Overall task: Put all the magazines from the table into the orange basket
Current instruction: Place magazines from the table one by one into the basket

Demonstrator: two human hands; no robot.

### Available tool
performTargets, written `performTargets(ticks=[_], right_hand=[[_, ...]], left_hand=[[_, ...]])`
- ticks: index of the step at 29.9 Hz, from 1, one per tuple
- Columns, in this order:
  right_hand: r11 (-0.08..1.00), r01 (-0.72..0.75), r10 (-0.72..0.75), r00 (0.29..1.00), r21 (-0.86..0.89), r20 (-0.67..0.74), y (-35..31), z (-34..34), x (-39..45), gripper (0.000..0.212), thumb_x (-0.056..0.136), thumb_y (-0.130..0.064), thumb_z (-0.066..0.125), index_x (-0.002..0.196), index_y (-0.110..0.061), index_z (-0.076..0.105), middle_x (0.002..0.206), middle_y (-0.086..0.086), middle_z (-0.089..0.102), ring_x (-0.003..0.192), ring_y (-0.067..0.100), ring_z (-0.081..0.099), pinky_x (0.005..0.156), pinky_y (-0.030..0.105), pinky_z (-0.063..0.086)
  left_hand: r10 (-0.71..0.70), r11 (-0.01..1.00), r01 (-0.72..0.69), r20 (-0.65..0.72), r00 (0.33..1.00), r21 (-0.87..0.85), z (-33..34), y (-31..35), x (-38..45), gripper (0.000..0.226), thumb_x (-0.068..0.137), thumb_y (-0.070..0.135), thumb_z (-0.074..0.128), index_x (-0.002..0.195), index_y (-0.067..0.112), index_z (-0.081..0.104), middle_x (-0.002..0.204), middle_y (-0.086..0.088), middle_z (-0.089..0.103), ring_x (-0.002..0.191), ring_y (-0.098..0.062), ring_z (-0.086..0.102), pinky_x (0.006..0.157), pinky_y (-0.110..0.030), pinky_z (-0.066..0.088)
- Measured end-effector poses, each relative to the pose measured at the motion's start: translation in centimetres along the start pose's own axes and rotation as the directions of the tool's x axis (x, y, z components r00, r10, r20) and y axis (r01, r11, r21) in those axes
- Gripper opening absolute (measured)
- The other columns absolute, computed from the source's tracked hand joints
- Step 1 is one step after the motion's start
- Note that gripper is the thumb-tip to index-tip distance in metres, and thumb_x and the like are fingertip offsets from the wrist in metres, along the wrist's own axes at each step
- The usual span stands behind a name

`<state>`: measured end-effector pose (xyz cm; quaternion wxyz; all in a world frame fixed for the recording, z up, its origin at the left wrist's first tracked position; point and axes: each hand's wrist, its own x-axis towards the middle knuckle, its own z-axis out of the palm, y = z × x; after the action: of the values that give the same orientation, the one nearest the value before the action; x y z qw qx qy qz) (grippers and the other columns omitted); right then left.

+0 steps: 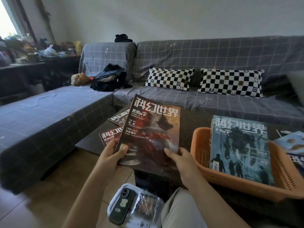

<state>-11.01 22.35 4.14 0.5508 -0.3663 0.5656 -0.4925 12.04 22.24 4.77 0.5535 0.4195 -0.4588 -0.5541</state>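
A red-covered magazine (151,129) is lifted above the dark table (194,122), tilted up toward me. My left hand (111,153) grips its lower left corner and my right hand (181,160) grips its lower right edge. Two more red magazines lie on the table behind it, one nearer (108,136) and one farther (118,118). The orange basket (200,155) stands at the right on the table, and a blue-covered magazine (238,148) lies in it on a stack. More blue magazines (291,142) lie to the right of the basket.
A grey checked sofa (213,55) with two black-and-white pillows (169,79) runs behind the table. A dark bag (108,78) sits on the sofa's left part. A clear box holding a phone (122,204) rests on the floor by my knee.
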Motion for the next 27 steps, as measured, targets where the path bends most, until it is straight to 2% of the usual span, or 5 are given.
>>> performTargets(ticks=[8,11,19,23,27], right_hand=[[0.964,0.265,-0.26,0.959,0.032,-0.117,-4.3,-4.7,-1.1,0.041,0.08,-0.026,0.072,0.116,-0.022,0.054,0.11,0.002,0.065,0.101,0.021,0.062,0.09,0.049,0.051],[0.959,0.279,-0.268,0.949,0.045,-0.165,-5.1,-7.6,-1.2,0.058,0.082,-0.027,0.07,0.133,-0.023,0.044,0.125,0.002,0.058,0.111,0.023,0.057,0.095,0.049,0.048],[0.954,0.298,-0.276,0.912,0.029,-0.303,-6.0,-16.2,-1.1,0.054,0.082,-0.017,0.068,0.13,-0.027,0.045,0.119,0.0,0.061,0.11,0.024,0.057,0.095,0.052,0.047],[0.942,0.293,-0.335,0.857,-0.164,-0.391,-5.4,-20.2,-1.1,0.043,0.084,-0.022,0.066,0.123,-0.025,0.047,0.104,-0.016,0.057,0.099,0.009,0.058,0.078,0.024,0.052],[0.953,0.221,-0.291,0.852,-0.205,-0.434,-4.1,-23.2,-0.2,0.048,0.082,-0.023,0.069,0.125,-0.026,0.047,0.12,0.0,0.057,0.109,0.023,0.056,0.089,0.047,0.051]], left_hand=[[0.046,0.999,-0.046,0.16,0.986,-0.006,5.5,1.4,1.0,0.028,0.078,0.023,0.067,0.105,0.021,0.06,0.09,-0.003,0.074,0.081,-0.02,0.073,0.061,-0.028,0.058],[0.079,0.997,-0.077,0.213,0.974,-0.015,8.5,1.1,1.9,0.025,0.079,0.023,0.066,0.103,0.023,0.062,0.092,-0.005,0.074,0.083,-0.021,0.072,0.062,-0.027,0.057],[0.025,0.998,-0.046,0.412,0.911,0.04,17.1,-1.5,4.2,0.034,0.084,0.023,0.065,0.115,0.036,0.062,0.106,0.0,0.072,0.097,-0.018,0.069,0.074,-0.026,0.054],[-0.109,0.991,0.06,0.462,0.88,0.119,20.7,-3.4,5.1,0.047,0.083,0.026,0.068,0.126,0.029,0.051,0.108,0.0,0.072,0.1,-0.019,0.069,0.078,-0.033,0.055],[-0.188,0.968,0.094,0.427,0.885,0.233,24.0,-5.1,5.8,0.04,0.089,0.016,0.064,0.12,0.037,0.054,0.108,0.006,0.072,0.098,-0.016,0.07,0.086,-0.04,0.054]])
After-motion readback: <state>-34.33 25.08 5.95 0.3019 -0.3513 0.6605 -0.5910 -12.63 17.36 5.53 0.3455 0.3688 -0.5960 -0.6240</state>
